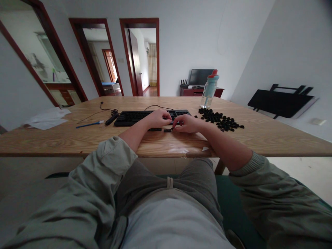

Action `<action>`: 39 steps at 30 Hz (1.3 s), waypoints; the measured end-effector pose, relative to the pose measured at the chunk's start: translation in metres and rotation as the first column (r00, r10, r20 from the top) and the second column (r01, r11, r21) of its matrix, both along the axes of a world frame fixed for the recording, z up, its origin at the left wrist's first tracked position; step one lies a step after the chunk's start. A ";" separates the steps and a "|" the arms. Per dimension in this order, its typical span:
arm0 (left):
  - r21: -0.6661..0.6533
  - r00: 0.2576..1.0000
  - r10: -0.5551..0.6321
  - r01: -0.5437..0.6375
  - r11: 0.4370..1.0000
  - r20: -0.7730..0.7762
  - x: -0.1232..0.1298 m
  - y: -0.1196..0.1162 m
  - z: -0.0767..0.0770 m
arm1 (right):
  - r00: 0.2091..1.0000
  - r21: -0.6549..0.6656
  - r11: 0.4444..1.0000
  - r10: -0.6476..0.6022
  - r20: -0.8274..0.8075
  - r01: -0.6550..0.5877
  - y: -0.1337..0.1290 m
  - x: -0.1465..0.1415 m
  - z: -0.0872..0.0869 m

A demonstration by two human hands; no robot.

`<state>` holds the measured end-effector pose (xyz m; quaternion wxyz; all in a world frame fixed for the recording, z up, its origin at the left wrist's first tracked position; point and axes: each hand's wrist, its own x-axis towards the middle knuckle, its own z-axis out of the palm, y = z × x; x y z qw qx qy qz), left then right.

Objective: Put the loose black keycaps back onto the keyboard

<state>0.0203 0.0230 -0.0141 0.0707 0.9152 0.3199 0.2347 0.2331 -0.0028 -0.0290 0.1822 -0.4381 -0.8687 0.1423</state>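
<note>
A black keyboard (129, 117) lies across the table in front of me. My left hand (158, 118) rests over its middle, fingers curled down and thumb close to them; whatever is between the tips is hidden. Just beside it, my right hand (188, 123) is closed in a pinch at the keyboard's near edge. A small dark piece, apparently a keycap (172, 129), shows at its fingertips. On the wood below the hands lie a long black keycap strip (156, 129) and a shorter black piece (167, 130). Loose black keycaps (223, 121) are heaped to the right.
Behind the heap stands a clear bottle (209, 90) with a red and blue top. Left of the keyboard are a blue-handled brush (89, 124), a black stick-like object (112, 118) with a cable, and white paper (48, 118). Clear film (173, 148) covers the table's front edge.
</note>
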 end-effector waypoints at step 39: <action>-0.045 0.974 -0.084 0.076 0.996 -0.211 0.013 -0.002 -0.006 | 0.999 -0.086 0.996 0.014 0.038 -0.011 0.003 0.006 0.009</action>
